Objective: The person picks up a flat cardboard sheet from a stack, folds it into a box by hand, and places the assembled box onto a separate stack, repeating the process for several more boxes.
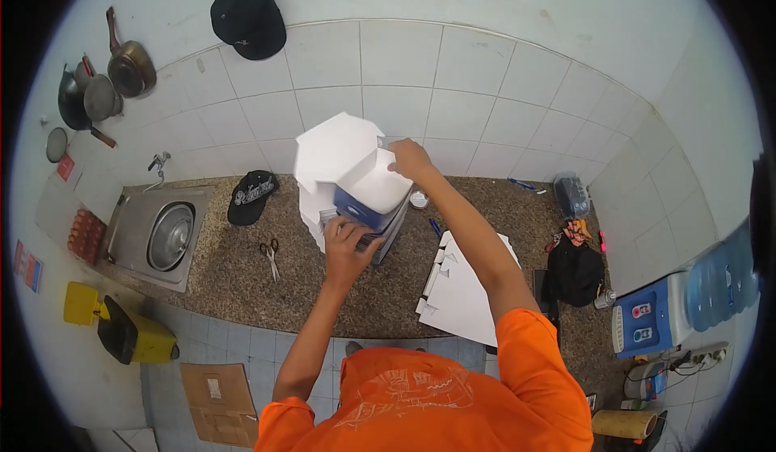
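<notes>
An open white and blue box (373, 190) stands tilted on top of a stack near the back of the speckled counter. My right hand (411, 161) pinches the box's upper right edge. Low on the box's front left side, my left hand (350, 244) rests with its fingers curled around the bottom edge. A white hexagonal cardboard piece (335, 149) rises behind and to the left of the box. Flat white cardboard sheets (465, 290) lie on the counter to the right.
Scissors (272, 260) and a black cap (252, 197) lie left of the stack, beside the steel sink (171, 236). A small round container (419, 200) is right of the box. Farther right are a blue pen (521, 184), a black bag (575, 270) and a water dispenser (647, 319).
</notes>
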Demonstrator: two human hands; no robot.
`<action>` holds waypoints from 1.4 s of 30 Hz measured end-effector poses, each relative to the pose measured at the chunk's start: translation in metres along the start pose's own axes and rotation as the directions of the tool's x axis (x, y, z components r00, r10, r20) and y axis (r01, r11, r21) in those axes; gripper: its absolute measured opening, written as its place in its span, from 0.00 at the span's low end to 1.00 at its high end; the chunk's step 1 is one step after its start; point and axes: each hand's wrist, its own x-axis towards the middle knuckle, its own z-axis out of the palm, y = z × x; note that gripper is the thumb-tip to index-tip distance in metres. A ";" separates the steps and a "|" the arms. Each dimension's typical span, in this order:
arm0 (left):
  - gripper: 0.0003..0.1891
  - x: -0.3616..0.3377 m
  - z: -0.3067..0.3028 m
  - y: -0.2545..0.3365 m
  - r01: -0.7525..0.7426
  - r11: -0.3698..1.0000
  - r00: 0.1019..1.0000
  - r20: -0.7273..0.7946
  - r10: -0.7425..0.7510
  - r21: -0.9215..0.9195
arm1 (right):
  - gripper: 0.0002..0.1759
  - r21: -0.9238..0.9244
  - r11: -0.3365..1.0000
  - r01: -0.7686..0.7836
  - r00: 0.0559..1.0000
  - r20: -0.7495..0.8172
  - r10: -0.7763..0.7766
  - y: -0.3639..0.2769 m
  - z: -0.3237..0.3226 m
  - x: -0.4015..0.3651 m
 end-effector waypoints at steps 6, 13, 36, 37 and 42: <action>0.11 0.001 0.004 0.001 0.048 0.989 0.997 -0.066 -0.040 0.137 | 0.26 -0.153 0.981 -0.117 0.990 0.056 0.127 -0.007 0.007 -0.001; 0.12 0.000 0.004 0.008 0.019 0.965 0.998 -0.062 -0.003 0.261 | 0.30 0.170 0.937 0.305 0.933 -0.250 -0.259 -0.065 -0.019 -0.056; 0.41 -0.018 0.010 -0.036 0.285 0.949 0.956 -0.115 -0.271 0.137 | 0.20 -0.011 0.996 0.086 0.988 0.132 -0.083 -0.154 0.037 -0.077; 0.41 -0.017 0.012 -0.034 0.326 0.945 0.942 -0.090 -0.322 0.022 | 0.20 -0.016 0.997 0.082 0.989 0.125 -0.079 -0.151 0.035 -0.076; 0.40 -0.018 0.017 -0.005 0.182 0.983 0.967 -0.179 -0.183 -0.025 | 0.26 -0.048 0.993 -0.110 0.938 -0.335 0.088 -0.102 0.003 -0.037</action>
